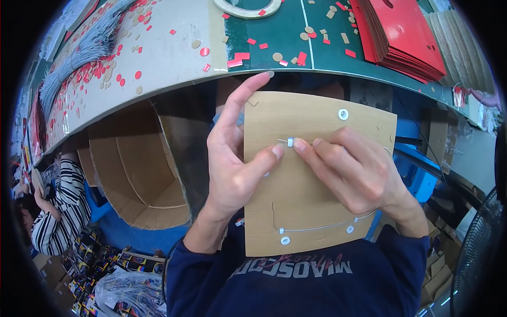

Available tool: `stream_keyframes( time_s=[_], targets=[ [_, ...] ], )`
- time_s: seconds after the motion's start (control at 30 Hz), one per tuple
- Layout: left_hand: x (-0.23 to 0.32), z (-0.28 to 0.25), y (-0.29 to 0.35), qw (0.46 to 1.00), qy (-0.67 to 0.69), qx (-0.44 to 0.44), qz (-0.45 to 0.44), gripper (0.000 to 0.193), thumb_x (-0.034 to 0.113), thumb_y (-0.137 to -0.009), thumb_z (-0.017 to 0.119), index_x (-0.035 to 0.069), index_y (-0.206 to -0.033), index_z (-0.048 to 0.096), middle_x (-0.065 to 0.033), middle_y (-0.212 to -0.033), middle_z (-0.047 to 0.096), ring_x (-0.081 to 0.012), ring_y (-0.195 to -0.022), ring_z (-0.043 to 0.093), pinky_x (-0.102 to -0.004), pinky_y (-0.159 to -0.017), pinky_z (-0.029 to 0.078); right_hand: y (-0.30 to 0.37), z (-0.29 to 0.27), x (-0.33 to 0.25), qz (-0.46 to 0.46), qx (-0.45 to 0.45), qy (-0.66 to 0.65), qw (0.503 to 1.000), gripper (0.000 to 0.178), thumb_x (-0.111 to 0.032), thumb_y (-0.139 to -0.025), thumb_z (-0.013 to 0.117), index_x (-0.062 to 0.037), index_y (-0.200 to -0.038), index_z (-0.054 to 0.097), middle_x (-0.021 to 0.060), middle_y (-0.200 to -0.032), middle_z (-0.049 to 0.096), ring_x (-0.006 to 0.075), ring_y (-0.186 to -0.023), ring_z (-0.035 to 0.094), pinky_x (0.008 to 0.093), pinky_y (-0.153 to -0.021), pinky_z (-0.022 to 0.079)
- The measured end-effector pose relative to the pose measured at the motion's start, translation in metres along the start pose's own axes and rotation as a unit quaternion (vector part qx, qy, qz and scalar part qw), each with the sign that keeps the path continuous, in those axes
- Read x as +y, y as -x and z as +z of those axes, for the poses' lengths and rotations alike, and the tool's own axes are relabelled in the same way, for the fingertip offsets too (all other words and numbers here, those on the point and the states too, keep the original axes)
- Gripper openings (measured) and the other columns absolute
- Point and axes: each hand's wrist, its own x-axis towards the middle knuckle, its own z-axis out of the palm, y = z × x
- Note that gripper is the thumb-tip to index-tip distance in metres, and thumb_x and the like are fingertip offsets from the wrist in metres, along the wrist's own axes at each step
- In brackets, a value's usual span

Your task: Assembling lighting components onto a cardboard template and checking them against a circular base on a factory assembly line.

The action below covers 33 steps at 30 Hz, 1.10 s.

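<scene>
A brown cardboard sheet (pixel 311 195) is held up in front of my chest. My left hand (pixel 232 158) grips its left edge, thumb on the face and index finger stretched past the top corner. With thumb and fingers pinched, my right hand (pixel 354 169) holds a small white-and-blue clip (pixel 290 142) against the sheet, and a short thin wire end points left from it toward my left thumb. White plastic eyelets sit in the sheet, one at the upper right (pixel 343 114). Along the lower part runs a thin grey cord (pixel 322 227) with small white end pieces.
Beyond the sheet, a curved table (pixel 179 58) carries scattered red and tan cut-outs, a bundle of grey cords (pixel 84 55), a tape roll (pixel 248 8) and stacked red sheets (pixel 401 37). An open carton (pixel 140 164) stands at left, near a person in striped sleeves (pixel 60 206). A fan (pixel 480 253) is at right.
</scene>
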Motion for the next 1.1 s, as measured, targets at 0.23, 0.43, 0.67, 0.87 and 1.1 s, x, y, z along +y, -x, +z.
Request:
stream_keyframes(
  time_s=[0.23,0.43,0.67,0.87,1.1],
  targets=[
    [0.001,0.004,0.003,0.999,0.011,-0.027,-0.019,0.084,-0.01,-0.081,0.056,-0.001,-0.159,0.026,-0.0144,-0.125,0.065,-0.0171,-0.111,0.065,-0.0291,-0.094,0.051,0.022,-0.008,0.012,0.024,0.033,-0.017,0.999,0.059,-0.004,-0.047,0.065,0.0067,-0.104,0.075,0.0117,-0.089,0.065,0.0241,-0.071,0.064,0.031,-0.057,0.054],
    [0.0,0.008,-0.002,0.999,-0.002,-0.039,0.012,0.085,-0.01,-0.081,0.056,-0.002,-0.159,0.025,-0.0146,-0.126,0.065,-0.017,-0.111,0.065,-0.0287,-0.095,0.05,0.006,-0.002,0.003,-0.024,0.046,0.027,0.998,0.058,-0.007,-0.049,0.063,0.0099,-0.103,0.073,0.0131,-0.089,0.065,0.0235,-0.072,0.065,0.0308,-0.056,0.053],
    [0.005,0.018,0.003,0.998,-0.055,-0.003,-0.045,0.091,-0.001,-0.073,0.059,-0.005,-0.159,0.027,-0.0169,-0.127,0.064,-0.0201,-0.11,0.067,-0.0274,-0.094,0.05,0.017,-0.003,0.002,-0.023,0.063,0.069,0.995,0.055,-0.008,-0.05,0.061,0.0106,-0.1,0.073,0.0149,-0.09,0.065,0.0256,-0.075,0.065,0.0321,-0.059,0.055],
    [-0.005,0.011,0.002,0.993,-0.088,-0.044,0.071,0.08,-0.008,-0.079,0.063,-0.004,-0.155,0.035,-0.0201,-0.136,0.061,-0.0231,-0.123,0.061,-0.0345,-0.105,0.046,0.015,0.005,0.002,-0.014,0.083,0.068,0.994,0.048,-0.006,-0.054,0.063,0.0106,-0.098,0.073,0.0143,-0.093,0.065,0.0256,-0.078,0.066,0.0317,-0.064,0.056],
    [0.003,0.015,0.012,0.86,-0.444,0.081,0.239,0.022,-0.006,-0.073,0.077,0.003,-0.092,0.083,-0.0305,-0.148,0.052,-0.045,-0.145,0.041,-0.0489,-0.118,0.034,0.037,-0.011,-0.012,0.109,0.092,0.042,0.989,0.05,-0.006,-0.062,0.074,0.0039,-0.112,0.072,0.014,-0.113,0.066,0.0301,-0.1,0.067,0.0404,-0.085,0.056]
  ],
)
